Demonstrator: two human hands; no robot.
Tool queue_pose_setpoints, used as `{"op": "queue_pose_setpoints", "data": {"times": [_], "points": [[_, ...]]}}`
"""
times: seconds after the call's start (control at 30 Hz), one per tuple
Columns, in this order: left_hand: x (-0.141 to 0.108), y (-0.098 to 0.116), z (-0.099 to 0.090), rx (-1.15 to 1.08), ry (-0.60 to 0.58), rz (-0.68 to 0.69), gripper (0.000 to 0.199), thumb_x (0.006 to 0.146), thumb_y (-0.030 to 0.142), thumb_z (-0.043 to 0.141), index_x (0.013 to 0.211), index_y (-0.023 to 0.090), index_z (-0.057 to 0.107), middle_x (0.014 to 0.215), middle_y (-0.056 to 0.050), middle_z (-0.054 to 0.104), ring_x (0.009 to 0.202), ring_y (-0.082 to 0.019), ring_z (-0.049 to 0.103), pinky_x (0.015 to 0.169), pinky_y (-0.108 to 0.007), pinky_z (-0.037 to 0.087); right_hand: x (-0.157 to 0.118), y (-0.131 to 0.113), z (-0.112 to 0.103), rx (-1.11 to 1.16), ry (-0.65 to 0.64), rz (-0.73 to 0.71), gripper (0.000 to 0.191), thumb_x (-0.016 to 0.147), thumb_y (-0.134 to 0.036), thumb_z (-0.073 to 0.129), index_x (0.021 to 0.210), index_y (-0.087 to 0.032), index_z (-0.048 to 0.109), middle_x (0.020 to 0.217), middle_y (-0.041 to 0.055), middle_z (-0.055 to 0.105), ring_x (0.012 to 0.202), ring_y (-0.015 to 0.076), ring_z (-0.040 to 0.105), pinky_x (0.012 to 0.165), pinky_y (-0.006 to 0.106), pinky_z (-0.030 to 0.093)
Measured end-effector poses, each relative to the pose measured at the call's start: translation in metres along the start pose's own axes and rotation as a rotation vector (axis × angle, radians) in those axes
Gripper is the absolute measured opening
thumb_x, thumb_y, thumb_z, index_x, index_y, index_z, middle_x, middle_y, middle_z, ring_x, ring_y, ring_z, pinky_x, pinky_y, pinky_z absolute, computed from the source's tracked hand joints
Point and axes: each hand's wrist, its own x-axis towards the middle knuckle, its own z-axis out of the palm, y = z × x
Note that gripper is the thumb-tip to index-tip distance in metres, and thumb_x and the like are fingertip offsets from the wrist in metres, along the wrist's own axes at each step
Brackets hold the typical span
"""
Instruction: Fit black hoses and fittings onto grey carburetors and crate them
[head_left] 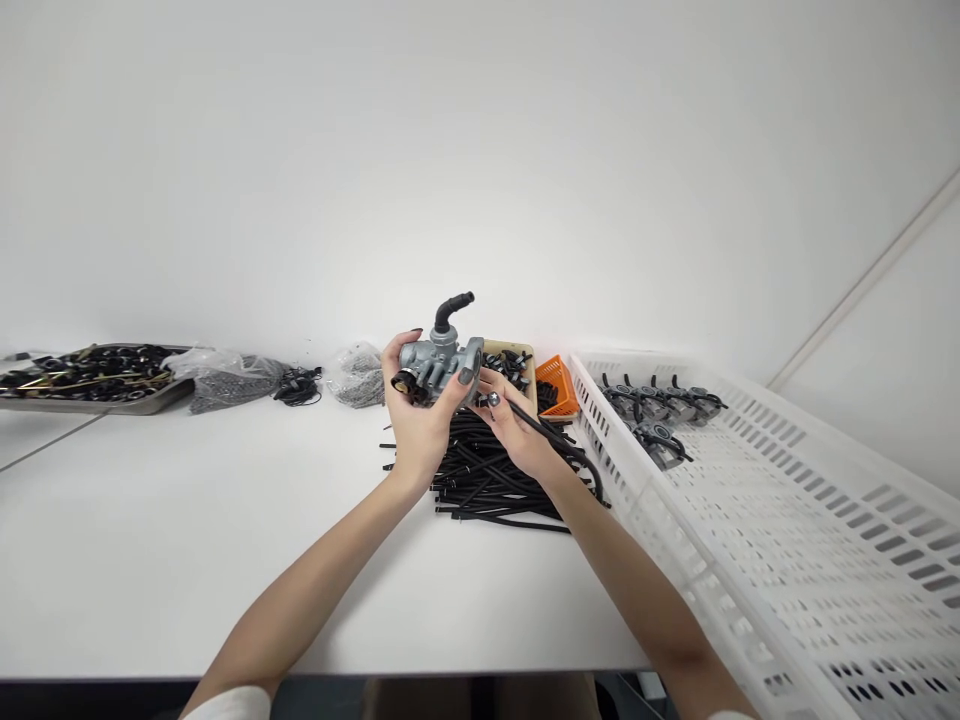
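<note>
My left hand (422,430) is closed around a grey metal carburetor (439,368), lifted above the table. A bent black rubber cap (451,310) sticks up from the carburetor's top. Fingers of my right hand (517,425) are pinched at the carburetor's lower right side, on a black rubber hose (551,430) that trails right over the palm. Whether the hose end sits on a carburetor fitting is hidden by the fingers. Below both hands lies a pile of black hoses (487,475). A small shiny round piece shows at a right-hand finger.
To the right, a white slotted crate (750,540) holds several carburetors (660,405). Behind my hands stand a beige tray (530,362) of small dark parts and an orange basket (571,397). Further left are plastic bags (240,375) of small parts and a metal tray (161,400).
</note>
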Motion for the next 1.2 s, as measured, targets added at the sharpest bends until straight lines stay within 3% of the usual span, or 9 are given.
{"op": "queue_pose_setpoints", "data": {"times": [0.23, 0.37, 0.47, 0.63, 0.77, 0.93, 1.07, 1.2], "points": [[0.001, -0.004, 0.0, -0.007, 0.042, -0.054, 0.064, 0.075, 0.047, 0.088, 0.125, 0.027, 0.053, 0.11, -0.003, 0.068, 0.092, -0.019, 0.069, 0.086, -0.031, 0.054, 0.0, 0.004, 0.01, 0.038, 0.012, 0.007, 0.044, 0.093, -0.067, 0.061, 0.113, -0.029, 0.063, 0.148, 0.0064, 0.055, 0.142, 0.0236, 0.052, 0.119, 0.042, 0.046], [0.005, -0.002, -0.003, 0.018, 0.006, -0.097, 0.065, 0.073, 0.045, 0.089, 0.125, 0.027, 0.055, 0.106, -0.002, 0.067, 0.088, -0.018, 0.068, 0.083, -0.029, 0.053, 0.003, 0.002, 0.003, 0.038, 0.0, 0.036, 0.042, 0.092, -0.068, 0.06, 0.097, -0.027, 0.063, 0.141, 0.0051, 0.059, 0.132, 0.0228, 0.058, 0.115, 0.041, 0.049], [0.011, 0.001, -0.007, 0.044, -0.033, -0.103, 0.065, 0.072, 0.045, 0.09, 0.126, 0.027, 0.058, 0.104, -0.002, 0.067, 0.086, -0.018, 0.067, 0.08, -0.028, 0.053, 0.005, -0.002, -0.002, -0.093, 0.014, -0.003, 0.045, 0.091, -0.068, 0.062, 0.078, -0.025, 0.062, 0.129, 0.0067, 0.063, 0.127, 0.0254, 0.059, 0.115, 0.043, 0.047], [0.021, 0.008, -0.011, 0.01, -0.079, -0.153, 0.064, 0.07, 0.048, 0.091, 0.122, 0.026, 0.062, 0.099, -0.001, 0.067, 0.087, -0.017, 0.064, 0.08, -0.027, 0.053, 0.008, -0.007, -0.002, -0.165, 0.34, -0.121, 0.045, 0.073, -0.063, 0.084, 0.065, -0.024, 0.061, 0.09, 0.0056, 0.062, 0.096, 0.0256, 0.062, 0.094, 0.041, 0.052], [0.023, 0.007, -0.008, -0.047, -0.143, -0.328, 0.065, 0.066, 0.053, 0.091, 0.117, 0.023, 0.063, 0.092, -0.001, 0.067, 0.082, -0.018, 0.066, 0.075, -0.03, 0.055, 0.007, -0.008, 0.004, -0.057, 0.475, -0.034, 0.05, 0.058, -0.06, 0.093, 0.071, -0.025, 0.059, 0.077, 0.0009, 0.06, 0.08, 0.0218, 0.06, 0.081, 0.037, 0.053], [0.019, 0.004, -0.005, -0.096, -0.183, -0.427, 0.068, 0.066, 0.056, 0.09, 0.119, 0.022, 0.062, 0.097, -0.005, 0.07, 0.087, -0.022, 0.07, 0.07, -0.03, 0.057, 0.005, -0.007, 0.009, 0.015, 0.544, -0.02, 0.056, 0.058, -0.052, 0.096, 0.084, -0.025, 0.053, 0.08, -0.0016, 0.061, 0.079, 0.0176, 0.062, 0.076, 0.031, 0.054], [0.015, 0.008, -0.004, -0.097, -0.21, -0.454, 0.068, 0.068, 0.054, 0.09, 0.12, 0.022, 0.061, 0.104, -0.006, 0.072, 0.092, -0.023, 0.071, 0.068, -0.027, 0.057, 0.004, -0.005, 0.006, -0.047, 0.555, -0.084, 0.062, 0.063, -0.048, 0.095, 0.107, -0.025, 0.058, 0.1, 0.0033, 0.067, 0.09, 0.0188, 0.065, 0.08, 0.032, 0.055], [0.013, 0.013, -0.002, -0.136, -0.221, -0.519, 0.068, 0.067, 0.055, 0.089, 0.12, 0.022, 0.061, 0.106, -0.006, 0.073, 0.093, -0.024, 0.071, 0.066, -0.027, 0.058, 0.002, -0.006, -0.002, -0.208, 0.474, -0.104, 0.056, 0.072, -0.051, 0.089, 0.117, -0.025, 0.069, 0.124, 0.01, 0.063, 0.105, 0.0235, 0.064, 0.09, 0.038, 0.056]]}}
